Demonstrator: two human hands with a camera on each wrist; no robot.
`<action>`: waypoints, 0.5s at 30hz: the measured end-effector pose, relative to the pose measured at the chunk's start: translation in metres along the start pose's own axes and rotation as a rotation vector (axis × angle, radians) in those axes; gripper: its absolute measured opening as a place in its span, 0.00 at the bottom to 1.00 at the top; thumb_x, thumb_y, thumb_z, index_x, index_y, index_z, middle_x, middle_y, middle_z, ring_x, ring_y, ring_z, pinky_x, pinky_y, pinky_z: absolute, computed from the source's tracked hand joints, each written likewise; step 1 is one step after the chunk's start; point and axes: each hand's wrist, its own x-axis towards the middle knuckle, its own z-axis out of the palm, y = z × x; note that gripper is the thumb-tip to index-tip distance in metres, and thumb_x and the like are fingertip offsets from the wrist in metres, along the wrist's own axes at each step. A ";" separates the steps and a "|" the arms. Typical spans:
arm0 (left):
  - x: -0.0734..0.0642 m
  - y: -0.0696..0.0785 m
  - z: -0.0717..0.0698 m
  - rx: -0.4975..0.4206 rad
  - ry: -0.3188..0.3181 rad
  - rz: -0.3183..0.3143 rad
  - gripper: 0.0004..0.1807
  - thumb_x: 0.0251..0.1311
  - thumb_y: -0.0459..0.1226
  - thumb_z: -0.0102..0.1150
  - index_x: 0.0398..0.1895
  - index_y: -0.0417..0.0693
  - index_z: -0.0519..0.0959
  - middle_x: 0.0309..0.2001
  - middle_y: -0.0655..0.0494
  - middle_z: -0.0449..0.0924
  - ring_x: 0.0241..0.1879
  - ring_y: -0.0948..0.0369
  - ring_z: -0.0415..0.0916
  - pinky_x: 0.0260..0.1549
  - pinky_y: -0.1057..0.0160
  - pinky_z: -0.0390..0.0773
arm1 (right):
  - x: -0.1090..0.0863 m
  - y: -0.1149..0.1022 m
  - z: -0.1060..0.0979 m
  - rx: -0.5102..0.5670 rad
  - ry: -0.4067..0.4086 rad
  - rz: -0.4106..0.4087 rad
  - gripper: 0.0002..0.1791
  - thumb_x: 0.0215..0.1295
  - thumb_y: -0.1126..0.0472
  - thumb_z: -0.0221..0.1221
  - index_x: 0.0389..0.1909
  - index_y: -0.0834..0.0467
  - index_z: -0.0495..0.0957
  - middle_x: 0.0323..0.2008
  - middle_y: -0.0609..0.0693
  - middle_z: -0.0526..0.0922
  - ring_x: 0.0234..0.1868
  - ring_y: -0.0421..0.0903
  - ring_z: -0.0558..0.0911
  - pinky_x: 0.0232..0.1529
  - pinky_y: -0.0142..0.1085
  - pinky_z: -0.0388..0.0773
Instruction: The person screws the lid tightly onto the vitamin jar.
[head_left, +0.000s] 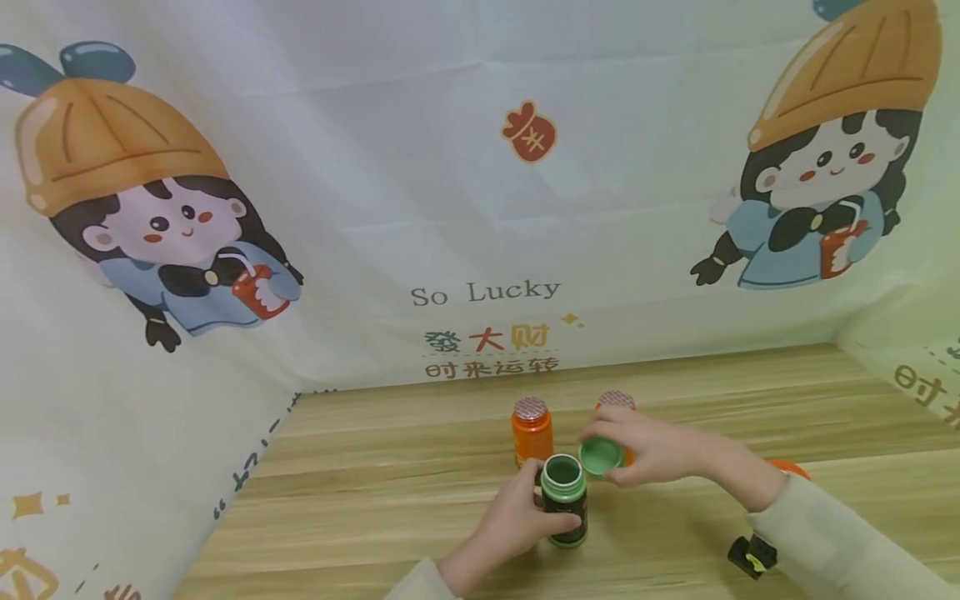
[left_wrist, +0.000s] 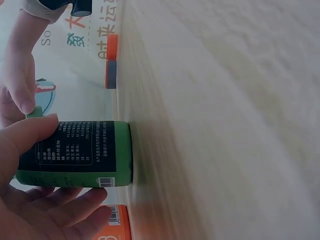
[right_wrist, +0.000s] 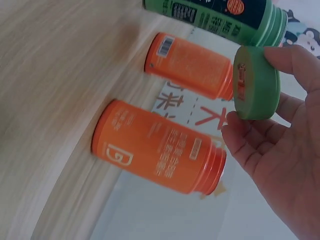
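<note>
My left hand (head_left: 517, 512) grips an uncapped green bottle (head_left: 567, 507) with a dark label, standing upright on the table. Its open mouth faces up, and in the left wrist view small print and a barcode show on the bottle (left_wrist: 80, 150). Just right of the mouth, my right hand (head_left: 652, 446) pinches a round green cap (head_left: 602, 456), hollow side toward the head camera. The right wrist view shows the cap (right_wrist: 257, 84) held at its rim between thumb and fingers, apart from the bottle.
Behind the green bottle stands an orange bottle (head_left: 532, 433) with a patterned seal on top. A second orange bottle (right_wrist: 160, 147) is partly hidden behind my right hand in the head view. By the right sleeve lie an orange round piece (head_left: 789, 468) and a small black object (head_left: 752, 557).
</note>
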 end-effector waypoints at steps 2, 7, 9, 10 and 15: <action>0.000 -0.001 0.000 -0.008 -0.006 0.003 0.28 0.42 0.36 0.71 0.47 0.42 0.68 0.43 0.50 0.76 0.34 0.59 0.74 0.33 0.60 0.75 | 0.000 -0.002 0.000 -0.010 -0.005 0.000 0.21 0.53 0.59 0.60 0.50 0.57 0.73 0.45 0.47 0.70 0.44 0.41 0.68 0.41 0.33 0.71; 0.001 -0.002 0.001 -0.016 -0.011 0.010 0.28 0.42 0.36 0.71 0.47 0.42 0.68 0.43 0.50 0.75 0.33 0.60 0.74 0.32 0.62 0.74 | 0.001 -0.005 0.000 -0.045 0.004 -0.004 0.21 0.53 0.60 0.60 0.50 0.57 0.73 0.46 0.48 0.70 0.45 0.42 0.68 0.42 0.34 0.71; 0.001 -0.003 0.000 -0.013 -0.008 0.009 0.28 0.42 0.36 0.72 0.47 0.43 0.68 0.42 0.51 0.75 0.32 0.60 0.74 0.31 0.61 0.74 | 0.002 -0.006 0.000 -0.067 0.023 -0.026 0.21 0.51 0.61 0.61 0.49 0.56 0.73 0.46 0.48 0.71 0.44 0.42 0.69 0.41 0.34 0.71; 0.002 -0.003 0.000 -0.008 -0.007 0.009 0.28 0.42 0.36 0.72 0.46 0.43 0.68 0.42 0.51 0.75 0.32 0.60 0.74 0.31 0.61 0.74 | 0.003 -0.006 0.000 -0.076 0.032 -0.036 0.21 0.51 0.62 0.61 0.49 0.56 0.73 0.45 0.48 0.71 0.44 0.42 0.69 0.41 0.34 0.71; 0.005 -0.005 0.000 0.024 -0.001 0.012 0.29 0.39 0.38 0.74 0.45 0.44 0.69 0.40 0.53 0.75 0.32 0.62 0.74 0.31 0.62 0.74 | 0.004 -0.010 -0.004 -0.102 0.035 -0.056 0.22 0.50 0.62 0.61 0.49 0.56 0.72 0.46 0.49 0.72 0.43 0.42 0.71 0.41 0.33 0.72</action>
